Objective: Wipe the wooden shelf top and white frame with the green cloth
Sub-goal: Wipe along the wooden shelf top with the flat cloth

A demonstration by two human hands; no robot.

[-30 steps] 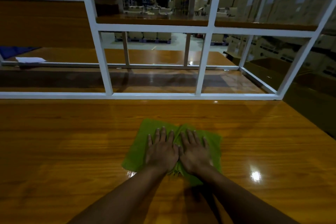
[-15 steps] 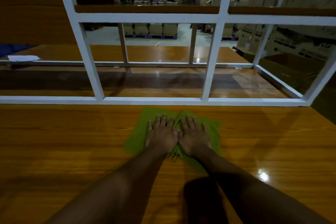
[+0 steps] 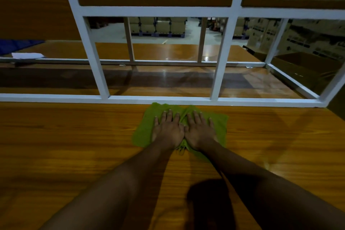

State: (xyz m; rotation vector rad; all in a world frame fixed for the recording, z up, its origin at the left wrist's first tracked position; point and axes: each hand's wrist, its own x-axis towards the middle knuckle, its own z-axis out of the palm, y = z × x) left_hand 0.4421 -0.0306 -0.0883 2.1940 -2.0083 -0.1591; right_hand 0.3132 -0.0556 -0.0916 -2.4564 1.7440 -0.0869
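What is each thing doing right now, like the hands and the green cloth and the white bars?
green cloth: spread on the wooden shelf top, far edge at the white frame's bottom rail.
left hand: flat, fingers straight, pressing the cloth.
right hand: flat, pressing the cloth beside it.
wooden shelf top: glossy.
white frame: upright, untouched by hands.

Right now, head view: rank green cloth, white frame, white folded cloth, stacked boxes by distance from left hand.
1. green cloth, under the left hand
2. white frame, rail just ahead
3. white folded cloth, far left, behind the frame
4. stacked boxes, far background
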